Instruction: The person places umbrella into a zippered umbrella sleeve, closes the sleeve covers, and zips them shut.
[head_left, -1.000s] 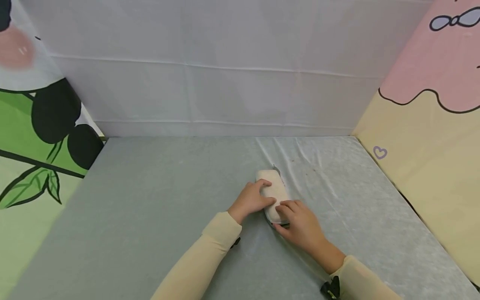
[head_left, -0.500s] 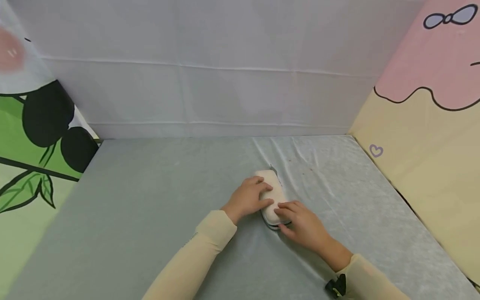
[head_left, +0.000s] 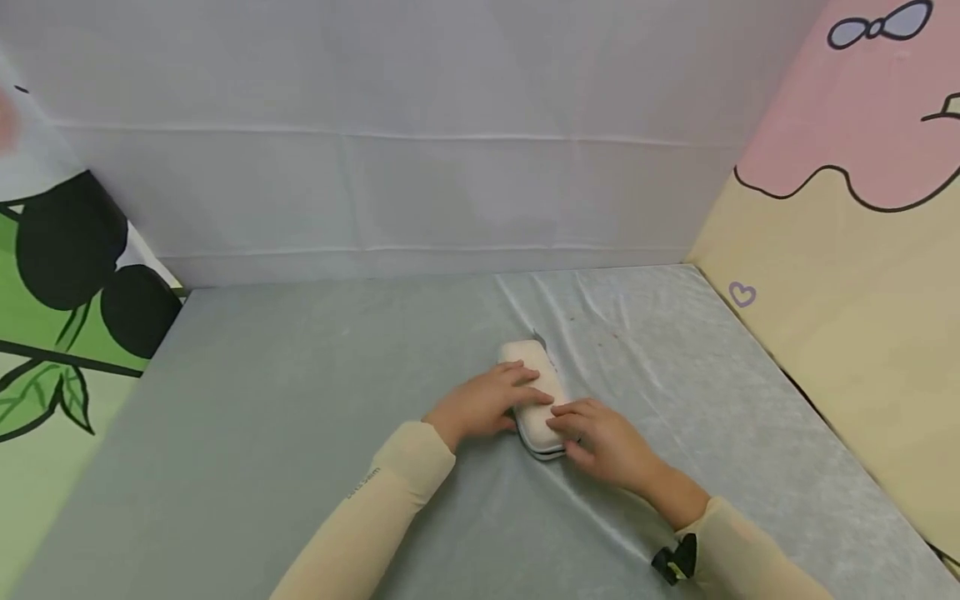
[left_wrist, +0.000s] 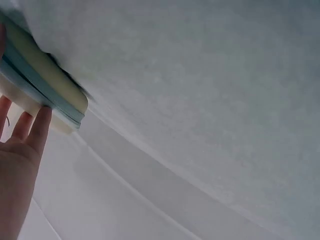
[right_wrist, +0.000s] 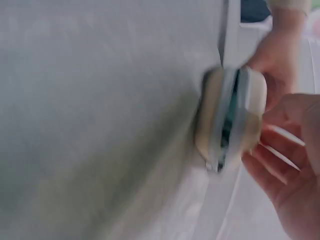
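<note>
A cream, rounded oblong zippered case (head_left: 538, 433) lies on the grey cloth, its long side running away from me. In the right wrist view, a dark gap (right_wrist: 227, 122) runs along its zipped edge, with something teal showing inside. My left hand (head_left: 486, 402) holds the case from the left, fingers across the top and thumb low at its side. My right hand (head_left: 609, 446) is at the near right corner, fingertips on the top and thumb at the edge. In the left wrist view, fingertips (left_wrist: 44, 117) touch the case beside its grey-blue zip band.
A grey cloth (head_left: 300, 400) with some creases covers the table. White sheeting (head_left: 412, 150) rises along the back. Printed panels stand at both sides, green and black (head_left: 67, 250) on the left, pink and cream (head_left: 840, 275) on the right.
The left thumb has slid from the top of the case down to its left side. The right hand has moved slightly along the near right corner. The head view has shifted a little.
</note>
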